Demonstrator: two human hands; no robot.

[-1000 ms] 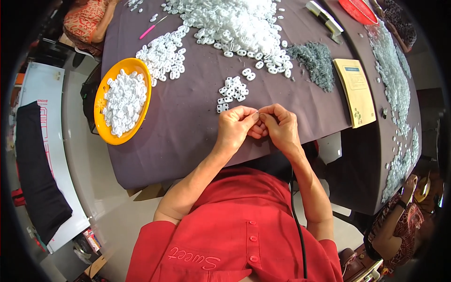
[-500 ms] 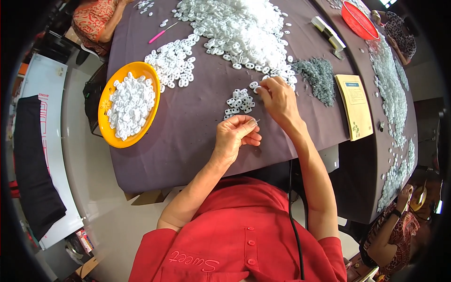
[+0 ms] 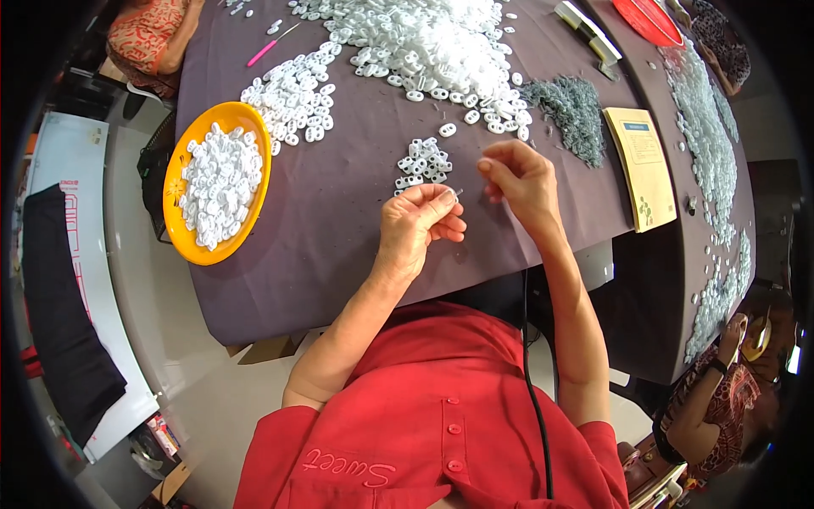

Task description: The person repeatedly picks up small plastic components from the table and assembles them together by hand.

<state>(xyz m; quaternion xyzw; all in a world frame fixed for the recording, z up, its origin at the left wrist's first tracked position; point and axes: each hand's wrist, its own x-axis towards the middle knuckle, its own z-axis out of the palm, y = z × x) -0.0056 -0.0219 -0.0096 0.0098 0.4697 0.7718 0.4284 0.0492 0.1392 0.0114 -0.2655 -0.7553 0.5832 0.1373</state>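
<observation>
Over the near part of the table, my left hand (image 3: 417,225) is closed in a pinch on a small clear piece (image 3: 459,193) that sticks out past its thumb. My right hand (image 3: 527,182) hovers to its right, thumb and forefinger drawn together; whatever they hold, if anything, is too small to make out. Just beyond the left hand lies a small cluster of white pieces with dark holes (image 3: 424,161). A single white two-holed oval piece (image 3: 448,130) rests apart, in front of the large white heap (image 3: 432,51). Right of the heap spreads a pile of grey-green translucent bits (image 3: 566,117).
An orange bowl (image 3: 176,233) full of white pieces stands at the left edge, beside a smaller white pile (image 3: 292,97). A pink-handled hook tool (image 3: 263,53) lies behind. A yellow-brown booklet (image 3: 640,170) lies right. Other people sit around the tables.
My right hand has drawn back from the front edge of the white heap, toward me and a little right. The left hand keeps its pinch. The whole view has shifted slightly.
</observation>
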